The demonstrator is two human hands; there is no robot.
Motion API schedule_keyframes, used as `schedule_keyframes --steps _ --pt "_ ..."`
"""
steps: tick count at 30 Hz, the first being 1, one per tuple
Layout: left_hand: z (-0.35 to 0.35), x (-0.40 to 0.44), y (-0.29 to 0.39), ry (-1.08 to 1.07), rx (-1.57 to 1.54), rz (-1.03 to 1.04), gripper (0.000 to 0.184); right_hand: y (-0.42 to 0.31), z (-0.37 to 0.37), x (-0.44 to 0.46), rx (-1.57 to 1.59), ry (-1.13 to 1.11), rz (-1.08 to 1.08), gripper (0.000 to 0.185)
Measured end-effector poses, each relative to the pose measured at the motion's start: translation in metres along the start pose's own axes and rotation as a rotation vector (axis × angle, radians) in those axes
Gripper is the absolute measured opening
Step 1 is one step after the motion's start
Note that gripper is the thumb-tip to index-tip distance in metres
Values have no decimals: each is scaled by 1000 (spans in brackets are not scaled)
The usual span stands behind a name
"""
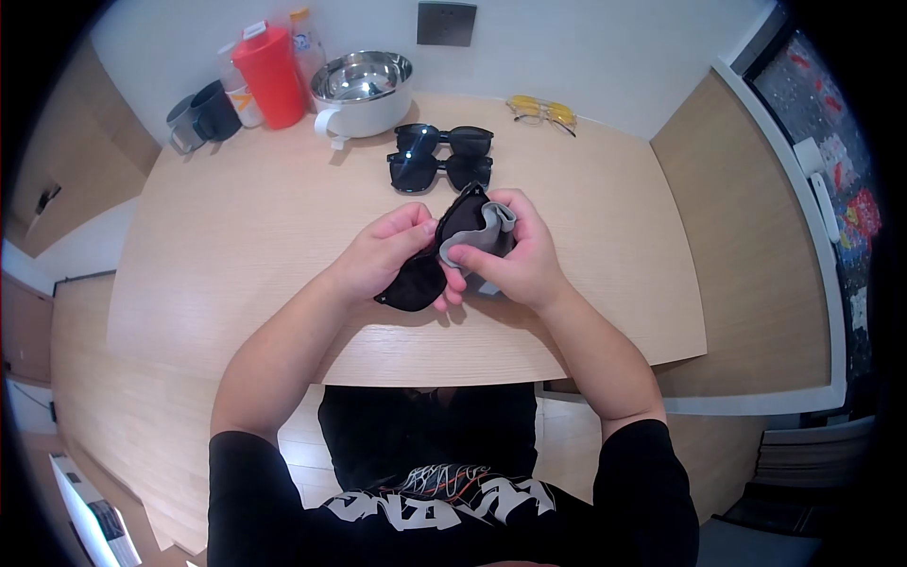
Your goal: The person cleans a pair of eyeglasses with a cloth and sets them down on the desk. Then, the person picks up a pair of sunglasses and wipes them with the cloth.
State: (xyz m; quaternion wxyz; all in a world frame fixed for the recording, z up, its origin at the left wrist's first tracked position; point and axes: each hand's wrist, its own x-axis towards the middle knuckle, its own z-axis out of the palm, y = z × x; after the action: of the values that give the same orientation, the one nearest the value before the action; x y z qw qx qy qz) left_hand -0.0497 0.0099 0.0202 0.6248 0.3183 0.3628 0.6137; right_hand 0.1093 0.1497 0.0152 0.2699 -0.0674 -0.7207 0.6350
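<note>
Above the table, my left hand (389,248) grips a pair of black sunglasses (414,286) near the bridge, fingers closed around it. The sunglasses are tilted, one dark lens low on the left and the other up on the right. My right hand (518,250) is closed on a grey cloth (482,238), which is folded over the upper lens, thumb pressing on its front. Part of that lens is hidden under the cloth. Just beyond my hands lie two more pairs of dark sunglasses, a nearer pair (440,173) and a farther pair (444,141).
Yellow-tinted glasses (541,111) rest at the back right of the wooden table (227,255). Along the back left stand a white bowl with a steel inside (362,99), a red container (270,77), bottles (307,47) and dark mugs (215,111). A wooden panel (746,217) borders the right side.
</note>
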Motion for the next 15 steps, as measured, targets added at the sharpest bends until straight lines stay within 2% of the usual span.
schedule_keyframes --steps 15 --pt "-3 2 -3 -6 34 10 19 0 -1 2 -135 56 -60 50"
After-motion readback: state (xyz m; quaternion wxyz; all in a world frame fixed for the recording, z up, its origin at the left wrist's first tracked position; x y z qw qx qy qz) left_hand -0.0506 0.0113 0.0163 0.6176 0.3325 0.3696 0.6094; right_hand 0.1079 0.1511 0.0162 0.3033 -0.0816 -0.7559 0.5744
